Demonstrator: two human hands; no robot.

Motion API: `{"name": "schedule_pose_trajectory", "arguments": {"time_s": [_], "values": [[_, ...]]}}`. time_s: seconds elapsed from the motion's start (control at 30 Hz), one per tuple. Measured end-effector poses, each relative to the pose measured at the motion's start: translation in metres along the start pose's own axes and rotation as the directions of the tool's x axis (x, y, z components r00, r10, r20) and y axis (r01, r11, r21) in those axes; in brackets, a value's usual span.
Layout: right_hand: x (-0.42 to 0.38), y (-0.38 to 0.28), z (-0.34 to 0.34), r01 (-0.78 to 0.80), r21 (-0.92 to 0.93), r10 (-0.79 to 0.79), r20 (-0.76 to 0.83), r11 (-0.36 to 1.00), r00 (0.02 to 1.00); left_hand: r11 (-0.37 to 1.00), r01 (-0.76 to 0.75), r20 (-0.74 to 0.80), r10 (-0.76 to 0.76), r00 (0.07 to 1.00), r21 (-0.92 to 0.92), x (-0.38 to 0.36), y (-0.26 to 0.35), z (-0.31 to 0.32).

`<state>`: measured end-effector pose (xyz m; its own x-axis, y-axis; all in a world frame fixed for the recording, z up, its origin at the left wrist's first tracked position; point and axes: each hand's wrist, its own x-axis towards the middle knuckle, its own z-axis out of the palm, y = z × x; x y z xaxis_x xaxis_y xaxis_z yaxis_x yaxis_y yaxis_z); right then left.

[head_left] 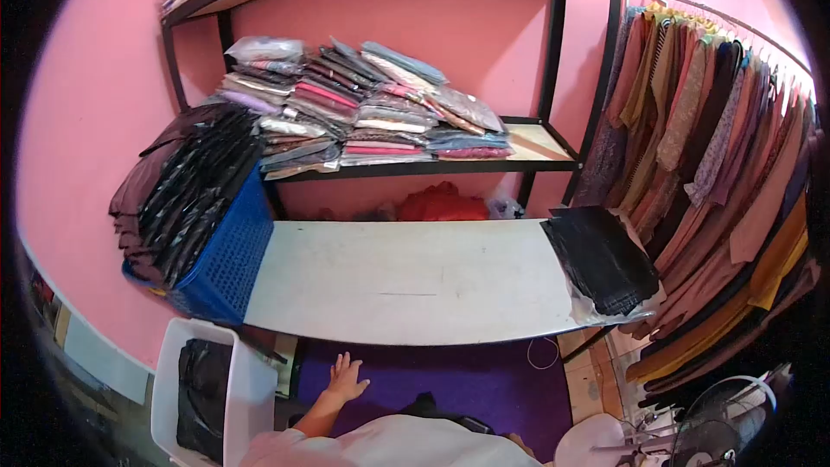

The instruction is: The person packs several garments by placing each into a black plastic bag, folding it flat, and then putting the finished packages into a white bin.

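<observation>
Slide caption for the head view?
Open left hand before a white table, blue basket at its left, black plastic stack on its right end.

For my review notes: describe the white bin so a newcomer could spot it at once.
Start with the long white table; at its left end is a blue basket heaped with dark bundles. On the basket's near side, left of the person's left hand, sits an open white bin with something black inside. Its plain white sides set it apart from the basket's blue mesh.

Left hand point(347, 379) has open room across mid desk point(415, 264), with blue basket point(235, 251) blocking left end, black packages point(605, 259) right end, shelf rack point(558, 60) past far edge.
</observation>
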<state>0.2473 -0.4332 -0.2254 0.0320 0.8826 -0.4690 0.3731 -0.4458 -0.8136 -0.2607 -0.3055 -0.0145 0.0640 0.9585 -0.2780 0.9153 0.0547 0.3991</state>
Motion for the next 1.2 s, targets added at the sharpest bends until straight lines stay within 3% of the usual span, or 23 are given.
{"name": "schedule_pose_trajectory", "arguments": {"time_s": [0.1,0.17,0.2,0.27,0.33,0.37,0.4,0.43,0.47,0.6,0.67,0.73,0.77,0.87,0.97,1.03,1.07,1.2], "values": [[0.011,-0.019,-0.002,-0.033,-0.105,0.030,-0.029,0.994,0.999,1.000,-0.009,-0.095,0.007,0.995,-0.019,0.046,0.019,-0.014],[0.010,-0.027,-0.002,-0.072,-0.171,0.066,-0.041,0.983,0.997,0.992,-0.113,-0.203,0.122,0.972,0.058,0.087,0.021,-0.006],[0.024,-0.009,-0.010,0.012,-0.630,-0.065,-0.062,0.776,0.996,0.983,-0.171,-0.234,0.182,0.955,0.068,0.107,0.022,-0.001],[0.000,-0.079,-0.032,-0.330,-0.189,0.292,-0.204,0.925,0.935,0.985,-0.167,-0.179,0.172,0.969,0.043,0.125,0.055,-0.017],[0.019,-0.056,-0.039,-0.219,-0.445,0.041,-0.375,0.868,0.926,0.981,-0.191,-0.160,0.187,0.969,-0.013,0.153,0.065,-0.010],[0.025,-0.052,-0.039,-0.181,-0.461,-0.056,-0.454,0.869,0.889,0.978,-0.211,-0.135,0.208,0.969,-0.002,0.160,0.072,-0.011],[0.027,-0.055,-0.041,-0.153,-0.482,-0.147,-0.528,0.863,0.837,0.993,-0.116,-0.034,0.117,0.993,0.031,0.162,0.084,-0.017],[0.024,-0.069,-0.041,-0.104,-0.297,-0.093,-0.581,0.949,0.808,0.997,-0.023,0.065,0.018,0.998,0.077,0.163,0.094,-0.019],[0.019,-0.104,-0.041,-0.044,-0.104,-0.031,-0.626,0.994,0.779,0.995,-0.043,0.097,0.034,0.995,0.088,0.164,0.098,-0.018],[0.044,-0.176,-0.065,0.093,-0.217,-0.224,-0.720,0.972,0.657,0.998,0.035,0.080,-0.039,0.996,0.052,0.170,0.103,-0.020],[0.075,-0.196,-0.090,0.218,-0.395,-0.451,-0.761,0.892,0.466,0.998,0.060,0.072,-0.061,0.996,0.021,0.171,0.103,-0.020],[0.112,-0.206,-0.125,0.151,-0.438,-0.460,-0.787,0.886,0.411,0.997,0.072,0.074,-0.073,0.995,0.018,0.174,0.102,-0.018],[0.107,-0.267,-0.145,0.117,-0.518,-0.524,-0.780,0.847,0.341,0.997,0.080,0.062,-0.081,0.995,0.013,0.173,0.103,-0.017],[0.165,-0.293,-0.211,0.254,-0.610,-0.659,-0.721,0.750,0.214,0.995,0.089,0.006,-0.089,0.996,-0.053,0.178,0.097,-0.007],[0.213,-0.293,-0.260,0.154,-0.679,-0.691,-0.667,0.718,0.280,0.992,0.091,-0.059,-0.096,0.994,-0.087,0.183,0.098,0.000],[0.236,-0.295,-0.281,-0.138,-0.592,-0.346,-0.627,0.794,0.698,0.989,0.118,-0.077,-0.125,0.989,-0.087,0.185,0.101,0.004],[0.243,-0.292,-0.286,-0.261,-0.574,-0.194,-0.611,0.776,0.767,0.992,0.080,-0.107,-0.090,0.990,-0.094,0.186,0.100,0.006],[0.260,-0.288,-0.292,-0.304,-0.660,-0.209,-0.580,0.687,0.787,0.992,0.073,-0.173,-0.090,0.981,-0.101,0.192,0.095,0.019]]}}
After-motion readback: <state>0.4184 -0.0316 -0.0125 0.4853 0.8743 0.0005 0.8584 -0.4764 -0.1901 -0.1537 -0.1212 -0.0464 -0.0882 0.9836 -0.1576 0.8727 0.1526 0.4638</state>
